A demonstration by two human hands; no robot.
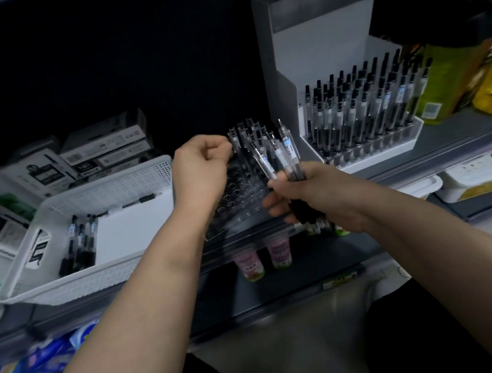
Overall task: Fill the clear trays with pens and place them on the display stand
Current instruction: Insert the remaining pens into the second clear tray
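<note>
**Filling the tray's far rows**

The stand (pixel 315 46) fills our shelf's (pixel 457 138) right end; the tray (pixel 240 198) lies beside it, at the front edge. Our left hand (pixel 202 172) pinches an upright pen (pixel 234 141) over its far row; our right hand (pixel 308 198), nearer us, clutches spares (pixel 283 156).

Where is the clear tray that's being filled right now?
Head view, centre: the clear tray sits between the white basket on its left and the display stand on its right, partly under the left hand.
</note>
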